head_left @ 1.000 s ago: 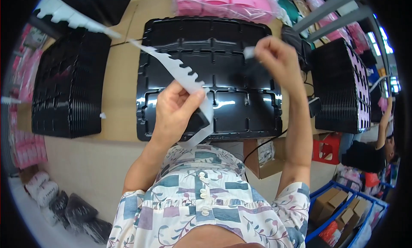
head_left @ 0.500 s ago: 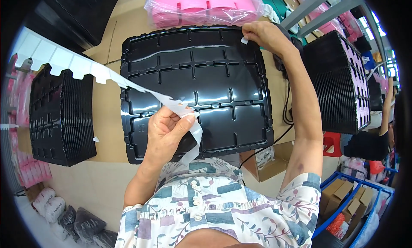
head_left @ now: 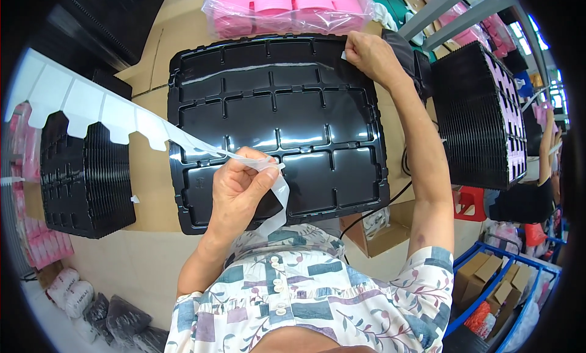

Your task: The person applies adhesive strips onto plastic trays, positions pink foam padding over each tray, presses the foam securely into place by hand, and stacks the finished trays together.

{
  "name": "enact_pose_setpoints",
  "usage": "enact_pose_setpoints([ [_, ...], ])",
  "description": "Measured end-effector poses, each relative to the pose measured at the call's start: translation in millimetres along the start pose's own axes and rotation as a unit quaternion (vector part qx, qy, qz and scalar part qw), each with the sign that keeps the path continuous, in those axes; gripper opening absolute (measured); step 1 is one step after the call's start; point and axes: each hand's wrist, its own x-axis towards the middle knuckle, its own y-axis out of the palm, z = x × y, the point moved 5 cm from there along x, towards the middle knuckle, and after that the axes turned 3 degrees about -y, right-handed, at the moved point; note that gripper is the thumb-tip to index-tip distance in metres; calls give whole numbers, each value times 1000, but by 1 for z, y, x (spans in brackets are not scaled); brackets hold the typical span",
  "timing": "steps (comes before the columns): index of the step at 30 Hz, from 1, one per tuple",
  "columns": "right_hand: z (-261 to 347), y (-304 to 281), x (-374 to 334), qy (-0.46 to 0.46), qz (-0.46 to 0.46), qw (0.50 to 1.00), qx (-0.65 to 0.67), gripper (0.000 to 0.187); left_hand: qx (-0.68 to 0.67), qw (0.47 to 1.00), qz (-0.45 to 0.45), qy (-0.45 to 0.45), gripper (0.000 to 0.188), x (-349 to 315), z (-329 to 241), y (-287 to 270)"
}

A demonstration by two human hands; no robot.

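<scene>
A black moulded plastic tray (head_left: 299,118) with shallow ribbed compartments lies in front of me. Over its near half, my left hand (head_left: 238,185) pinches a long white strip of stickers (head_left: 116,112). The strip runs up past the left stack of trays, and its loose tail hangs below my fingers. At the tray's far right corner, my right hand (head_left: 372,55) is closed, knuckles up. A bit of small white sticker (head_left: 343,55) shows at its thumb side, against the tray's rim; the fingertips are mostly hidden.
Stacks of black trays stand at left (head_left: 91,176) and right (head_left: 473,118). Pink parts in clear plastic (head_left: 281,8) lie beyond the tray. A cable (head_left: 384,203) hangs over the table's near edge above a cardboard box (head_left: 387,234). Another person's arm (head_left: 547,148) shows far right.
My right hand has turned knuckles up and pressed closer to the tray's corner, covering more of the small sticker. The strip's upper part has swung slightly lower; my left hand keeps its pinch.
</scene>
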Motion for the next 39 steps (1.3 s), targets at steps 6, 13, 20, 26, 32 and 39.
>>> enact_pose_setpoints([
  [6,-9,7,-4,37,-10,999,3,11,-27,1000,4,12,9,0,3,2],
  [13,-12,11,-2,-47,11,997,-66,12,-21,1000,3,21,11,3,4,1],
  [20,13,8,-17,-147,-2,989,-6,15,-29,999,12,19,12,2,4,2],
  [26,-30,-6,-59,269,-153,609,731,10,-40,998,-17,-53,12,-1,-7,5],
  [32,101,-14,-102,166,129,521,827,10,-109,989,-19,-95,14,15,-1,10],
  [39,160,-25,-111,229,116,700,667,17,-83,995,6,-52,16,20,-4,25],
])
